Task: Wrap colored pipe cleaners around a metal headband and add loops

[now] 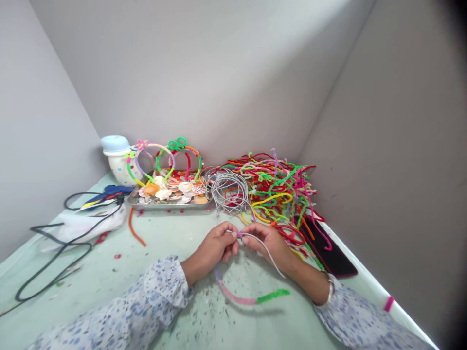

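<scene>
Between my hands is a grey wire [267,249] partly wrapped in pipe cleaner. Its wrapped length [239,298] hangs below my left hand, purple, then pink, then green at the tip. My left hand [217,245] is closed, pinching the wrapped part near a purple bit. Close beside it, my right hand [268,243] is closed too, its thumb and finger pinched at the purple end where bare wire comes out. That bare wire curves down over my right hand to a free end. The exact fingertip contact is too small to make out.
Coiled grey wire [230,188] lies ahead, beside a heap of coloured pipe cleaners [280,182]. A metal tray [175,206] holds shells and wrapped hoops. A white jar [122,167] with a blue lid, a black cable [54,279] and a dark flat pad [333,255] are around.
</scene>
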`<state>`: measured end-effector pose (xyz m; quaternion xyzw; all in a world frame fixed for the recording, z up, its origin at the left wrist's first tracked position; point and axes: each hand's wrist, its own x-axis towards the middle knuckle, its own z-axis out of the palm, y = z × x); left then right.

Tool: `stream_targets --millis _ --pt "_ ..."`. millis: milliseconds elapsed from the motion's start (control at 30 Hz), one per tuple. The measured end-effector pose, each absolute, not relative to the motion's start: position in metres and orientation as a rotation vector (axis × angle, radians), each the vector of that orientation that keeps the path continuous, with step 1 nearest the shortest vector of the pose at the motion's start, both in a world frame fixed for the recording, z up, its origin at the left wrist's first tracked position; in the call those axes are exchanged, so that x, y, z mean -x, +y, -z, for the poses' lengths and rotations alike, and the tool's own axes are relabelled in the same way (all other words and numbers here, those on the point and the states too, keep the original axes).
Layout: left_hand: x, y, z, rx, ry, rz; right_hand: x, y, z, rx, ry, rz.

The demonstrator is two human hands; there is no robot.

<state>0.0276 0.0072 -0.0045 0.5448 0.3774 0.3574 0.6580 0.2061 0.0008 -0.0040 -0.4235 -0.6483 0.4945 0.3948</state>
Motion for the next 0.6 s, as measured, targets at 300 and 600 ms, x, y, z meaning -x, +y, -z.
stream_targets --millis 300,600 --pt "-0.0293 0.0039 0.0078 -1.288 0.821 -0.795 -0.2042 0.001 0.0048 1.139 -1.687 -1.184" --pt "-0.0284 0.0056 0.0098 -1.314 0.812 -0.798 -0.2033 -0.0001 0.0063 1.08 -1.68 -1.215"
